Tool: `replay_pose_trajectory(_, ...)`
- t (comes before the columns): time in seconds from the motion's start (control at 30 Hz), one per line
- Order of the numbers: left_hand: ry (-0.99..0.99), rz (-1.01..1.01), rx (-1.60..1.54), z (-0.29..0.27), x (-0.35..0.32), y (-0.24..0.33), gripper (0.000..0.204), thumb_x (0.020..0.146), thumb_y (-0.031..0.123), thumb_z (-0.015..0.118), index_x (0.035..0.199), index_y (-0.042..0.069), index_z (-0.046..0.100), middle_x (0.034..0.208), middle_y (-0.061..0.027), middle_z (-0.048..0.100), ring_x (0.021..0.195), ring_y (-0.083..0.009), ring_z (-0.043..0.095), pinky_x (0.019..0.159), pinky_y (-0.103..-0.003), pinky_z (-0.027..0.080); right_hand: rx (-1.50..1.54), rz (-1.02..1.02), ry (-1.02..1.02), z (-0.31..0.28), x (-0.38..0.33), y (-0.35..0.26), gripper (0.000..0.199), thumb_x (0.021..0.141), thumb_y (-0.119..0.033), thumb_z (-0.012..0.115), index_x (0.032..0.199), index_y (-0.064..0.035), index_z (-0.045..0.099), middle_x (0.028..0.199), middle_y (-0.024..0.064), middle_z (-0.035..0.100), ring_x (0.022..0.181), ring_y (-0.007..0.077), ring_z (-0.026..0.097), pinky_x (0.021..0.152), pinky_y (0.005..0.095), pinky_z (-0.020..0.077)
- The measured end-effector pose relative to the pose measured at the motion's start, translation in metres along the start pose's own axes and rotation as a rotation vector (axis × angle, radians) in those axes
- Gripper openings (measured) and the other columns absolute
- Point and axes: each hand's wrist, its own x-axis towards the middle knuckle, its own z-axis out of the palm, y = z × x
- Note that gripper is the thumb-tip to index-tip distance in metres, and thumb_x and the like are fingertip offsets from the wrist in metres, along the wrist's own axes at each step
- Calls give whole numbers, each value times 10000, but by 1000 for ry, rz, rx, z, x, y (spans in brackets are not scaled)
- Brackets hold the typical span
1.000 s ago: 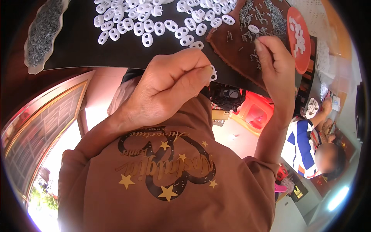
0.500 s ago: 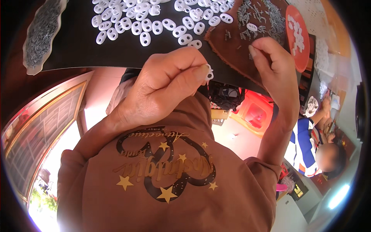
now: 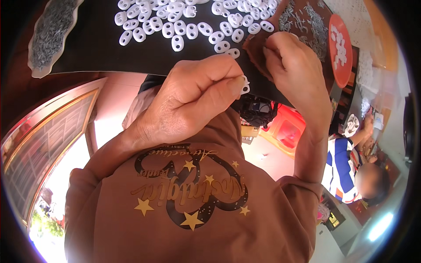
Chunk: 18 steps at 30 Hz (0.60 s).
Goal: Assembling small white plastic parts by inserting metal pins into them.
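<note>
My left hand (image 3: pixel 193 101) pinches a white two-holed plastic cord lock (image 3: pixel 245 87) between thumb and forefinger, just off the table's near edge. Over the brown cloth or leather piece (image 3: pixel 255 49), to the right of it, my right hand (image 3: pixel 300 72) has thumb and forefinger together; anything between them is too small or hidden to make out. Small grey metal springs (image 3: pixel 315 26) lie scattered on the brown piece, partly behind that hand. Many similar white cord locks (image 3: pixel 180 28) are spread over the black table (image 3: pixel 92 52) beyond my left hand.
A clear tray (image 3: pixel 31 55) filled with grey springs sits at the far left. On the right, an orange-red plate (image 3: pixel 346 76) holds small white pieces. Below the table edge stand a red plastic stool (image 3: pixel 287 131) and a dark bundle (image 3: pixel 256 111). Another person (image 3: pixel 344 162) sits at far right.
My right hand has shifted left across the brown piece, closer to my left hand. The left hand still grips its cord lock. The whole view has tilted slightly.
</note>
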Motion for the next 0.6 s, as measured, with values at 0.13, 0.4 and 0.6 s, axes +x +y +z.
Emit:
replay_pose_trajectory(0.13, 62, -21, -29, -6, -1, 4, 163, 959, 118, 454, 889, 14, 557, 759, -14, 541, 664, -50, 425, 611, -191, 350, 104, 32, 40, -7, -4, -7, 93, 801, -1, 623, 865, -5, 556, 737, 100, 560, 617, 213, 559, 570, 303, 436)
replay_pose_trajectory(0.4, 167, -22, -178, 0, 15, 3, 287, 948, 137, 429, 1063, -38, 625, 861, -56, 603, 753, -102, 521, 694, -229, 410, 480, -1, 67, -15, -5, -35, 117, 807, 80, 605, 872, 3, 547, 701, -12, 492, 606, 21, 435, 518, 166, 340)
replay_pose_trajectory(0.6, 171, -45, -224, 4, 20, -1, 253, 927, 140, 444, 994, -40, 609, 922, -91, 628, 780, -128, 552, 706, -249, 418, 496, 102, 64, -17, -6, -34, 132, 807, 100, 595, 889, 2, 564, 730, 8, 484, 616, 29, 431, 518, 169, 349)
